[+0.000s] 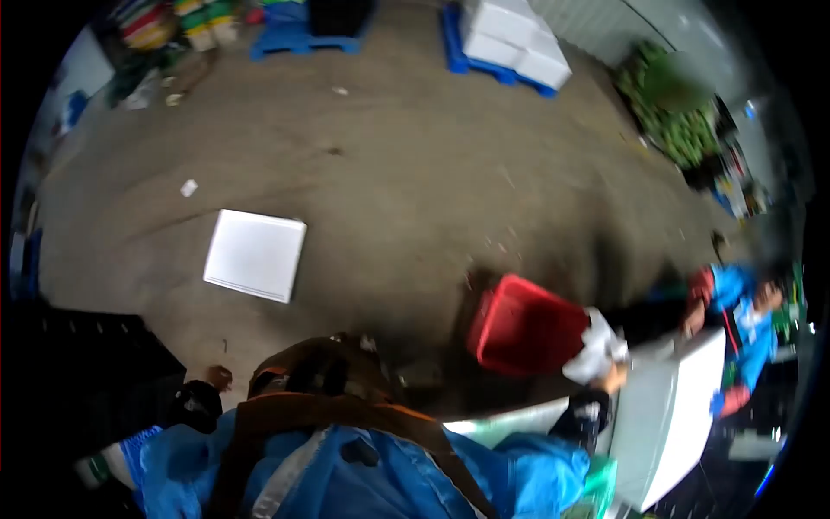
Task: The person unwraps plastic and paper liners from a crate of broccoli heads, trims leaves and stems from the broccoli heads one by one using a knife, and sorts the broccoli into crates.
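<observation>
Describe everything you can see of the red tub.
The red tub is open-topped and roughly rectangular, with rounded corners and a plain rim, probably plastic. It looks upright on the floor, its opening toward the camera; nothing shows inside. The white sheet in the right hand overlaps its edge; whether they touch is unclear. Blur hides finer detail.
</observation>
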